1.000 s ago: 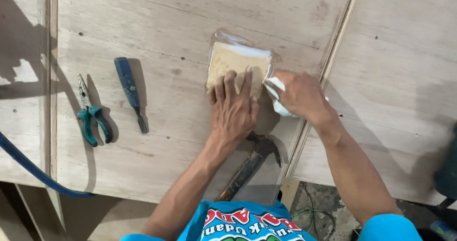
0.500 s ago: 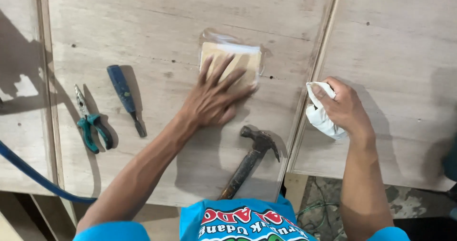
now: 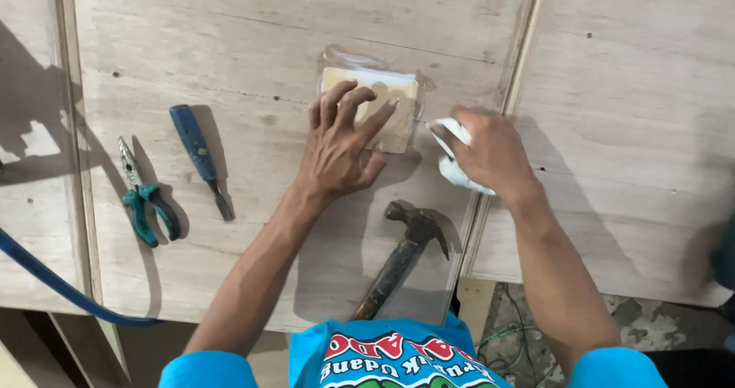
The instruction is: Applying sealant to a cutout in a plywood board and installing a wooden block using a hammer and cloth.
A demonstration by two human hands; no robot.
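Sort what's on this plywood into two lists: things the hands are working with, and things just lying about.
In hand:
- small tan block in clear wrap, pressed flat by the left hand
- white cloth, bunched in the right hand

Lying about, untouched:
- hammer
- blue-handled screwdriver
- green-handled pliers
- blue hose at the left edge

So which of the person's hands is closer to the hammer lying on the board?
Left, by a little. The left hand rests on the pale block, directly above the hammer. The right hand, gripping a white cloth, sits above and to the hammer's right.
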